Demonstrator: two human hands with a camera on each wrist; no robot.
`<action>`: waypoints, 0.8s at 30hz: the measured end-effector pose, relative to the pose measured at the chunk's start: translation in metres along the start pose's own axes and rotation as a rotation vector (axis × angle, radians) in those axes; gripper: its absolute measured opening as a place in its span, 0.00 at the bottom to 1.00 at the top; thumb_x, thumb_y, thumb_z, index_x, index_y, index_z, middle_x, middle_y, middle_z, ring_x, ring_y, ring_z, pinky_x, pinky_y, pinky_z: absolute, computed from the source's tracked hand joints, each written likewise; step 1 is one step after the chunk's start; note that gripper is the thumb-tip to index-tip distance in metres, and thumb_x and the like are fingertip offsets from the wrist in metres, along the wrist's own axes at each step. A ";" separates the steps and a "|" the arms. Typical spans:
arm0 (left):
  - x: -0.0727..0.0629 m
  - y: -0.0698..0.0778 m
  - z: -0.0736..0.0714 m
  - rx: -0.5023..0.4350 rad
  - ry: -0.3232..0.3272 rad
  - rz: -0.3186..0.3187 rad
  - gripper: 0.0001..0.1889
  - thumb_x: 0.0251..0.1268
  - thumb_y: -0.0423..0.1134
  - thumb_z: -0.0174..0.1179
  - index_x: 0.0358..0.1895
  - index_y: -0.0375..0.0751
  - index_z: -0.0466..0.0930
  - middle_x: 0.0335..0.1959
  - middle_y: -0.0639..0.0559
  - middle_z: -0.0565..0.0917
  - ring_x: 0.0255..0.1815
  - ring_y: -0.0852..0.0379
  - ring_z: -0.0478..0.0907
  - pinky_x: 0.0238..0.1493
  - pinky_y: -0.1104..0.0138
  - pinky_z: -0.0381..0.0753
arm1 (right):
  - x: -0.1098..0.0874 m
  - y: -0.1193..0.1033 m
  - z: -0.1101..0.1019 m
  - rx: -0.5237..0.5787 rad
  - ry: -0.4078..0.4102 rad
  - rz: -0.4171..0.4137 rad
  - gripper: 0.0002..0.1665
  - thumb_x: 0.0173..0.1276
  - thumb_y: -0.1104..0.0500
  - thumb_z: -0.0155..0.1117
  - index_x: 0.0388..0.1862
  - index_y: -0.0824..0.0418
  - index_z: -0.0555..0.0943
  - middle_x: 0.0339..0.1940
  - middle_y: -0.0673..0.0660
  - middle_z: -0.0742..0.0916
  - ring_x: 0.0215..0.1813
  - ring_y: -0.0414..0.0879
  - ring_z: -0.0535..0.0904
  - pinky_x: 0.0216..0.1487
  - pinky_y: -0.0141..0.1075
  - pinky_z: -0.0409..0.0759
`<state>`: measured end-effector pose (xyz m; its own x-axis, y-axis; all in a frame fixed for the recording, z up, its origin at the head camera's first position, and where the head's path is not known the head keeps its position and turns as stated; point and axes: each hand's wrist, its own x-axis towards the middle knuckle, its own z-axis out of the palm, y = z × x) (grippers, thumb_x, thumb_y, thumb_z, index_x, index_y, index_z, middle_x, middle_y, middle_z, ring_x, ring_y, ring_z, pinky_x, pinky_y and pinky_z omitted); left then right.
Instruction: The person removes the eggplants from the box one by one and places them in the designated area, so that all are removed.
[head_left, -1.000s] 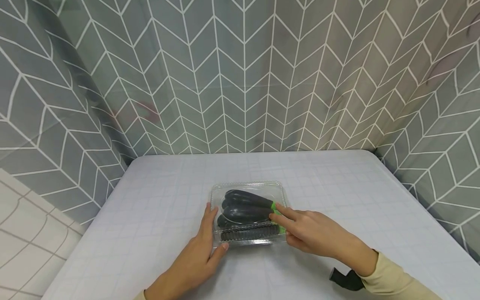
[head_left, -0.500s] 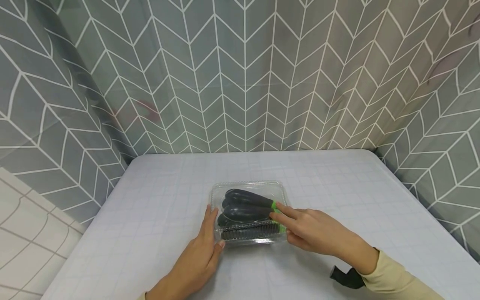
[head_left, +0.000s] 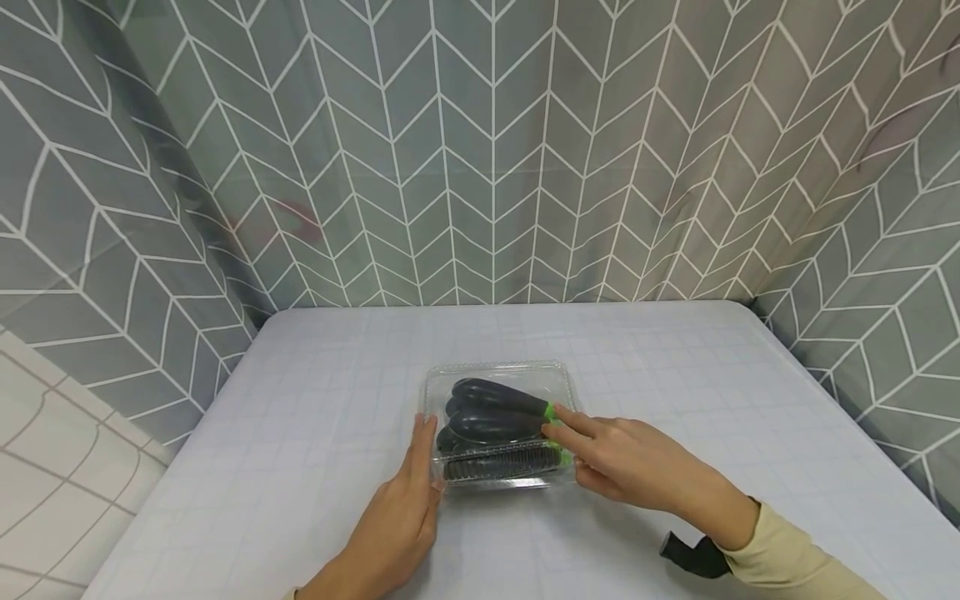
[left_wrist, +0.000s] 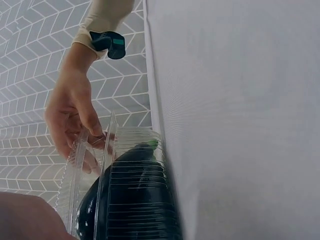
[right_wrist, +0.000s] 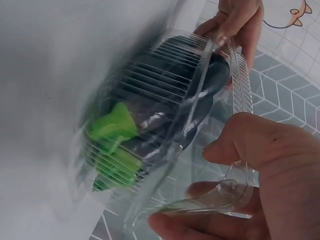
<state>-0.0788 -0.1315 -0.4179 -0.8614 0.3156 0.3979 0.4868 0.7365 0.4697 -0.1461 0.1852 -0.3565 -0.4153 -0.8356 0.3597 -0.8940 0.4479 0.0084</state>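
A clear plastic clamshell box (head_left: pixel 501 483) lies on the table, its lid standing slightly apart from the base. Several dark eggplants (head_left: pixel 495 425) with green stem ends (right_wrist: pixel 115 125) lie inside. At the box's left side is my left hand (head_left: pixel 393 517), its fingers straight along the wall and its thumb by the front left corner. My right hand (head_left: pixel 630 462) pinches the lid (right_wrist: pixel 242 90) at the right edge. The right wrist view has its thumb on one side of the rim and the other fingers (right_wrist: pixel 185 230) on the opposite side.
A white cloth covers the table (head_left: pixel 315 375). Behind and beside it hang grey curtains (head_left: pixel 491 167) with a white chevron pattern. A black wrist mount (head_left: pixel 693 557) sits below the right sleeve (head_left: pixel 780 550). White tile-patterned covering (head_left: pixel 60 475) shows at the far left.
My left thumb has drawn in from in front of the box toward its left corner, beside the fingers. The right hand keeps its place at the right edge.
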 end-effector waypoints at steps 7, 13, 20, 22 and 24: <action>0.002 -0.006 0.004 -0.037 0.039 -0.074 0.46 0.75 0.29 0.54 0.86 0.42 0.32 0.84 0.36 0.50 0.60 0.40 0.80 0.62 0.47 0.78 | -0.003 0.004 0.003 -0.052 0.072 0.003 0.33 0.57 0.66 0.70 0.65 0.59 0.79 0.62 0.68 0.84 0.23 0.38 0.76 0.22 0.29 0.74; 0.005 -0.012 0.004 -0.160 0.088 -0.149 0.55 0.69 0.31 0.62 0.85 0.45 0.27 0.81 0.33 0.57 0.69 0.35 0.73 0.65 0.43 0.74 | 0.000 0.010 -0.003 -0.053 0.094 0.037 0.33 0.59 0.61 0.71 0.66 0.57 0.79 0.64 0.66 0.84 0.26 0.45 0.82 0.24 0.37 0.81; 0.007 -0.013 0.003 -0.268 0.047 -0.208 0.49 0.71 0.32 0.61 0.85 0.38 0.35 0.81 0.36 0.57 0.67 0.38 0.76 0.66 0.48 0.74 | 0.005 0.018 -0.009 -0.026 0.198 0.061 0.30 0.66 0.58 0.66 0.68 0.58 0.80 0.63 0.62 0.85 0.20 0.34 0.69 0.19 0.26 0.64; 0.007 -0.014 0.003 -0.225 0.034 -0.195 0.45 0.73 0.34 0.60 0.85 0.36 0.42 0.81 0.35 0.58 0.69 0.40 0.75 0.68 0.46 0.72 | 0.007 0.022 -0.010 -0.032 0.239 0.071 0.31 0.65 0.59 0.67 0.69 0.59 0.79 0.63 0.60 0.85 0.19 0.33 0.66 0.18 0.26 0.62; 0.006 -0.014 0.004 -0.179 0.020 -0.171 0.40 0.74 0.36 0.59 0.84 0.34 0.50 0.82 0.37 0.57 0.72 0.42 0.71 0.70 0.46 0.69 | 0.009 0.026 -0.011 -0.030 0.276 0.091 0.33 0.63 0.61 0.70 0.69 0.59 0.78 0.63 0.59 0.85 0.18 0.34 0.66 0.17 0.28 0.65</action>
<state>-0.0919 -0.1378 -0.4250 -0.9313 0.1824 0.3152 0.3536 0.6601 0.6628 -0.1715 0.1932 -0.3425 -0.4290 -0.6752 0.6001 -0.8479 0.5300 -0.0098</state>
